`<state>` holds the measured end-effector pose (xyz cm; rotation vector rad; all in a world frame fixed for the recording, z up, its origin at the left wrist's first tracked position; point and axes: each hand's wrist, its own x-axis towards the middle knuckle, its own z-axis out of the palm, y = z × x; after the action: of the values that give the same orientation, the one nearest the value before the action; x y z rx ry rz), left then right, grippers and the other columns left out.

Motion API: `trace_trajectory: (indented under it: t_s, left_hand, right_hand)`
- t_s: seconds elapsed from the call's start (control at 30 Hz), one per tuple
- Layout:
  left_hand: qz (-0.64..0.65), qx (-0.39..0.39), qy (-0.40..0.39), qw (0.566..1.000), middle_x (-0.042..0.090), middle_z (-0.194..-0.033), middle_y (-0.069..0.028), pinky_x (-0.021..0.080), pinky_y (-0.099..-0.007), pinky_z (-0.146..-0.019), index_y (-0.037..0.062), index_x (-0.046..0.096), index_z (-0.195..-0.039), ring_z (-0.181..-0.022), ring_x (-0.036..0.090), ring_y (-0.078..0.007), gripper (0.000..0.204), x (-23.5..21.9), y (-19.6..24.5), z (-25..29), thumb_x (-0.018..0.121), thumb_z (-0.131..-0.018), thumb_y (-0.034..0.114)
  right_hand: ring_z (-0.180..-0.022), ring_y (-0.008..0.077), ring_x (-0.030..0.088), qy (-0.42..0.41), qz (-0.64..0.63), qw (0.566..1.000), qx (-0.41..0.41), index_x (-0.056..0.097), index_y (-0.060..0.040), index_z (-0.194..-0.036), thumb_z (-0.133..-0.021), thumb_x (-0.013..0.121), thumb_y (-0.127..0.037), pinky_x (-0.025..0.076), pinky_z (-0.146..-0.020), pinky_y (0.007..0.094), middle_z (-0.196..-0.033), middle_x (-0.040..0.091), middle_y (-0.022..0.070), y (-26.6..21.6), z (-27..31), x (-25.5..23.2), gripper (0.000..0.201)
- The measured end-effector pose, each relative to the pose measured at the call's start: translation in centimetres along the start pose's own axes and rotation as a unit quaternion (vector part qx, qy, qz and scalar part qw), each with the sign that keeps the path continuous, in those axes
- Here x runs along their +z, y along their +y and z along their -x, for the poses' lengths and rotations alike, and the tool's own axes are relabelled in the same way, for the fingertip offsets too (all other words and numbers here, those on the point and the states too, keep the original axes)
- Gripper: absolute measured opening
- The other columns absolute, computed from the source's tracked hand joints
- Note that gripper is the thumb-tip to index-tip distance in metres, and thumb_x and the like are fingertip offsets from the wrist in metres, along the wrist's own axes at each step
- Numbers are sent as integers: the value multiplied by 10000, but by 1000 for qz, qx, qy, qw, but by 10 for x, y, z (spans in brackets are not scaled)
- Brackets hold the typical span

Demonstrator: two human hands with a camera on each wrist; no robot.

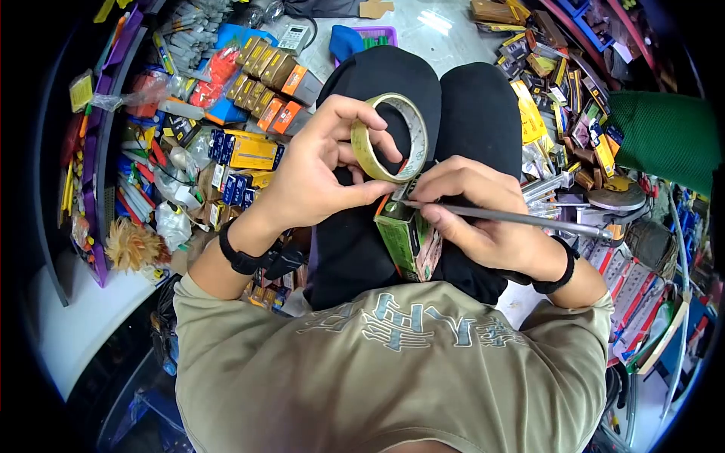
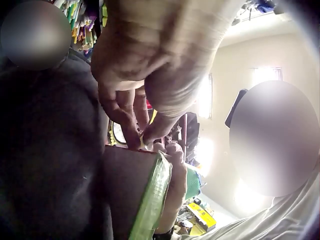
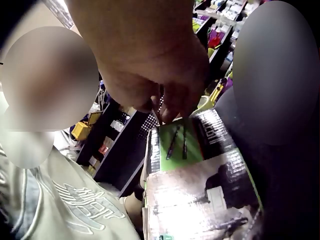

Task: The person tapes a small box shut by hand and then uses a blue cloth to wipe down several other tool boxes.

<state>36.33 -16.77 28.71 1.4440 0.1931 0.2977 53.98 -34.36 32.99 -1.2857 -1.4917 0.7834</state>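
Observation:
A roll of yellowish tape (image 1: 364, 157) hangs on the curled fingers of the left hand (image 1: 313, 170), whose thumb reaches to the top of a green and black box (image 1: 400, 238). The box stands between the thighs. The right hand (image 1: 483, 215) pinches a long thin grey metal tool (image 1: 544, 221), its tip at the box's top edge. In the left wrist view the left hand (image 2: 160, 70) and right hand (image 2: 175, 185) meet over the box (image 2: 132, 182). The right wrist view shows the right hand (image 3: 150, 60) above the printed box (image 3: 185, 200); its fingertips are partly hidden.
Small boxes (image 1: 253, 151) and bagged items crowd the left side. More boxes (image 1: 570, 98), a green mesh (image 1: 657, 140) and loose metal tools lie on the right. A purple tray (image 1: 389, 32) and a calculator (image 1: 293, 38) are beyond the knees.

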Motion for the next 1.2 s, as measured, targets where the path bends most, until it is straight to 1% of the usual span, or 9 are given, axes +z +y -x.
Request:
trace_trajectory:
  t_s: [0.07, 0.13, 0.27, 0.37, 0.5, 0.73, 0.83, 1.0, 1.2]
  left_hand:
    - [28, -5, 10, 1000, 651, -1067, -168, 566, -259, -732, 93, 418, -1260, -890, 715, -177, 669, 0, -4, 0, 803, -754, -114]
    - [37, -20, 14, 999, 648, -1050, -157, 582, -274, -778, 87, 421, -1259, -892, 704, -171, 676, 1, -2, -1, 808, -745, -121]
    - [-11, 10, 23, 1000, 655, -1039, -131, 538, -244, -743, 87, 435, -1257, -887, 686, -144, 661, 1, 6, -1, 812, -749, -103]
    - [-68, 43, 18, 997, 672, -1042, -116, 495, -223, -709, 85, 444, -1246, -895, 684, -128, 644, 1, 8, 0, 822, -751, -77]
    - [-185, 100, -1, 978, 715, -1060, -113, 470, -203, -676, 82, 460, -1190, -906, 700, -114, 583, -1, 7, -1, 833, -758, -36]
    - [-214, 161, -23, 963, 742, -976, -103, 482, -198, -607, 62, 481, -1076, -808, 731, -126, 493, -1, 9, -8, 834, -747, -41]
    - [-279, 247, 10, 928, 747, -880, -105, 567, -263, -643, 57, 503, -939, -775, 752, -193, 441, 3, 9, -9, 861, -703, -46]
    - [-301, 289, 12, 909, 745, -873, -96, 551, -260, -627, 56, 494, -947, -752, 745, -192, 456, 2, -14, -5, 863, -699, -46]
    - [-323, 311, 25, 894, 742, -874, -133, 564, -273, -613, 51, 448, -957, -779, 758, -219, 481, 8, -30, 0, 856, -722, -48]
  right_hand:
    - [-847, 259, 702, 18, 6, 999, 51, 678, 30, -949, -877, 753, -47, 561, -717, 343, -934, 695, 144, -1, 2, 1, 130]
    - [-829, 276, 716, 26, 20, 998, 50, 667, 25, -922, -849, 788, -86, 569, -704, 347, -913, 712, 144, -4, 1, 3, 181]
    - [-774, 289, 713, 35, 121, 992, -9, 663, 14, -908, -775, 842, -124, 572, -667, 348, -903, 719, 136, -8, -2, 6, 262]
    - [-729, 241, 700, 34, 199, 977, -74, 658, 1, -899, -719, 871, -95, 564, -613, 326, -894, 717, 112, -11, -5, 10, 296]
    - [-686, 225, 676, 29, 276, 957, -85, 655, -4, -887, -731, 855, -64, 550, -566, 323, -878, 709, 99, -13, -4, 14, 261]
    - [-670, 230, 667, 23, 299, 951, -80, 625, -9, -822, -757, 836, -68, 544, -557, 325, -843, 693, 93, -18, -7, 16, 228]
    - [-689, 238, 669, 7, 313, 947, -70, 605, -12, -808, -790, 812, -73, 547, -571, 326, -833, 681, 90, -18, -8, 14, 216]
    - [-801, 246, 647, -42, 342, 938, -49, 610, -34, -893, -803, 740, -107, 544, -617, 341, -943, 652, 80, -13, -5, 17, 174]
    - [-826, 273, 633, -40, 339, 940, -13, 610, -41, -949, -797, 714, -97, 538, -654, 376, -936, 629, 90, -8, -2, 22, 193]
